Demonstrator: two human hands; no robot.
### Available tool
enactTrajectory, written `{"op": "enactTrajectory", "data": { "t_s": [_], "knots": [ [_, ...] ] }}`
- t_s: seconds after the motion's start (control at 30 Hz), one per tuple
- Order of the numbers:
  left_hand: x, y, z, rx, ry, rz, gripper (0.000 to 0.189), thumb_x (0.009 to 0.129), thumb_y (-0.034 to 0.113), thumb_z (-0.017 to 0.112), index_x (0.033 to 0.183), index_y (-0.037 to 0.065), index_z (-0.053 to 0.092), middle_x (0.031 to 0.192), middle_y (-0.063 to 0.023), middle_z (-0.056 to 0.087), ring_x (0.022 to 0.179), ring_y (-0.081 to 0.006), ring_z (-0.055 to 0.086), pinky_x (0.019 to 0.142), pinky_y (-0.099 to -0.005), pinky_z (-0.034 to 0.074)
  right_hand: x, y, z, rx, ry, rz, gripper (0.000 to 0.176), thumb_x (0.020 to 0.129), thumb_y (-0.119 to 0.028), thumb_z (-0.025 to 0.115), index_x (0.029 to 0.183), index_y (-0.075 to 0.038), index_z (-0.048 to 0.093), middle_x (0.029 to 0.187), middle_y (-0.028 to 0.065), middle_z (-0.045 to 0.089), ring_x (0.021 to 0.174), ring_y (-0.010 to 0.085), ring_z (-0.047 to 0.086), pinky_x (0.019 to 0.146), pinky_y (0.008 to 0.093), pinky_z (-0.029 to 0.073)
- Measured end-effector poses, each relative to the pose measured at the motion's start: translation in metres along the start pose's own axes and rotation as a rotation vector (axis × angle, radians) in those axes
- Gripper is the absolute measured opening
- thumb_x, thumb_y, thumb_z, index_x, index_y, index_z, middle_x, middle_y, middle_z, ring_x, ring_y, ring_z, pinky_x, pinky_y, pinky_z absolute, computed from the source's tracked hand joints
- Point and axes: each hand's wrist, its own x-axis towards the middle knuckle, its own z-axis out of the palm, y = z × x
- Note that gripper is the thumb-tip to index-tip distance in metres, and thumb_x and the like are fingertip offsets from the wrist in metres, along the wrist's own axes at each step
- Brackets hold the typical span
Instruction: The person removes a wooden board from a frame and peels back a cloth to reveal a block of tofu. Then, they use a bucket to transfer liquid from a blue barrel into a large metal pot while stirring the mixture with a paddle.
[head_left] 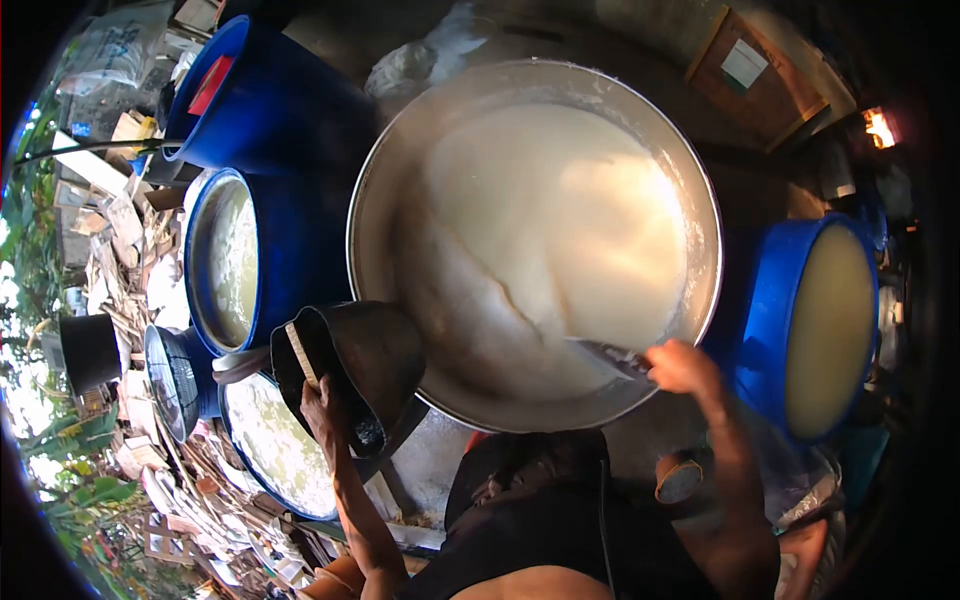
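A large round metal vat (362, 235) holds pale, milky liquid (540, 190) with a folded film across its surface. My left hand (323, 405) is closed around the light wooden crossbar (302, 352) of a black bucket (375, 350), which is tilted over the vat's lower-left rim. At the lower right of the vat, my right hand (685, 366) grips a flat, dark-handled tool (610, 356). Its thin blade reaches over the liquid near the edge of the film. My fingers hide the end of its handle.
Blue barrels with pale liquid stand at left (258, 250) and right (790, 310). A taller blue barrel (290, 100) is at the upper left. A mesh basket (170, 382) sits beside scattered wood (125, 240). A small round container (680, 481) is below my right arm.
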Motion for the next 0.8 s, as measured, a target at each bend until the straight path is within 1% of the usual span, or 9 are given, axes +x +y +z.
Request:
{"op": "enactTrajectory", "data": {
  "t_s": [0.07,0.1,0.2,0.27,0.4,0.43,0.53,0.6,0.8],
  "knots": [
    [0.000,-0.002,0.001,0.008,0.001,0.005,0.042,0.093,0.036,0.057,0.095,-0.006,0.060,0.064,-0.0158,0.058,0.055,-0.0236,0.052,0.054,-0.0408,0.041,-0.019,-0.003,-0.059,0.519,-0.134,0.216,0.013,0.086,-0.015,0.064,0.092,-0.005,0.068,0.066,0.0088,0.063,0.053,0.0183,0.062,0.047,0.0329,0.048],
    [0.002,-0.002,0.002,0.013,0.009,0.009,0.042,0.092,0.036,0.057,0.094,-0.006,0.059,0.065,-0.0155,0.058,0.055,-0.0236,0.052,0.054,-0.0406,0.041,-0.024,0.000,-0.068,0.620,-0.012,0.213,0.013,0.088,-0.015,0.062,0.094,-0.004,0.066,0.063,0.0014,0.057,0.047,0.0070,0.052,0.040,0.0256,0.040],
    [0.003,-0.002,0.003,-0.016,-0.013,-0.026,0.041,0.092,0.035,0.056,0.094,-0.006,0.060,0.065,-0.0152,0.059,0.056,-0.0238,0.053,0.054,-0.0405,0.041,0.006,0.003,-0.081,0.668,0.373,0.198,0.015,0.092,-0.018,0.062,0.092,-0.003,0.061,0.061,0.0028,0.057,0.049,0.0089,0.053,0.042,0.0289,0.040],
    [0.004,-0.002,0.003,-0.001,-0.012,-0.007,0.041,0.092,0.035,0.056,0.094,-0.006,0.060,0.065,-0.0153,0.059,0.055,-0.0239,0.053,0.054,-0.0406,0.041,0.055,0.013,-0.084,0.639,0.620,0.209,0.017,0.093,-0.019,0.062,0.092,-0.003,0.059,0.064,0.0095,0.060,0.049,0.0195,0.058,0.047,0.0368,0.043],
    [0.002,0.010,0.002,0.039,0.002,0.028,0.041,0.092,0.034,0.056,0.095,-0.006,0.060,0.065,-0.0160,0.059,0.055,-0.0246,0.054,0.054,-0.0411,0.042,0.178,0.063,-0.091,0.503,0.905,0.084,0.022,0.093,-0.021,0.062,0.102,-0.001,0.059,0.090,0.0261,0.067,0.084,0.0445,0.066,0.069,0.0494,0.049],
    [0.002,0.015,-0.002,0.070,-0.066,-0.068,0.047,0.092,0.039,0.054,0.106,-0.005,0.063,0.078,-0.0158,0.064,0.065,-0.0237,0.058,0.062,-0.0387,0.046,0.203,0.068,-0.095,0.504,0.903,0.080,0.022,0.093,-0.021,0.062,0.102,-0.001,0.059,0.090,0.0261,0.067,0.084,0.0445,0.066,0.069,0.0494,0.049],
    [0.005,0.004,-0.001,0.057,-0.076,-0.069,0.047,0.092,0.039,0.054,0.105,-0.005,0.063,0.076,-0.0158,0.063,0.064,-0.0241,0.057,0.062,-0.0392,0.046,0.244,0.072,-0.092,0.217,0.954,-0.132,0.022,0.093,-0.020,0.063,0.106,-0.002,0.059,0.080,0.0184,0.067,0.073,0.0323,0.066,0.064,0.0424,0.050],
    [0.004,0.006,0.001,0.052,-0.039,-0.037,0.043,0.092,0.036,0.055,0.099,-0.006,0.061,0.069,-0.0162,0.060,0.059,-0.0249,0.056,0.058,-0.0404,0.044,0.257,0.059,-0.087,0.342,0.722,-0.042,0.024,0.092,-0.018,0.064,0.106,0.000,0.058,0.092,0.0257,0.066,0.089,0.0404,0.066,0.074,0.0465,0.050],
    [0.004,0.004,0.001,-0.010,-0.021,-0.005,0.043,0.091,0.035,0.057,0.093,-0.007,0.059,0.062,-0.0164,0.057,0.054,-0.0244,0.053,0.054,-0.0416,0.041,0.229,0.044,0.016,0.123,0.609,-0.128,0.030,0.095,-0.023,0.058,0.120,-0.006,0.055,0.088,0.0289,0.066,0.085,0.0484,0.064,0.073,0.0567,0.051]
  ]
}}
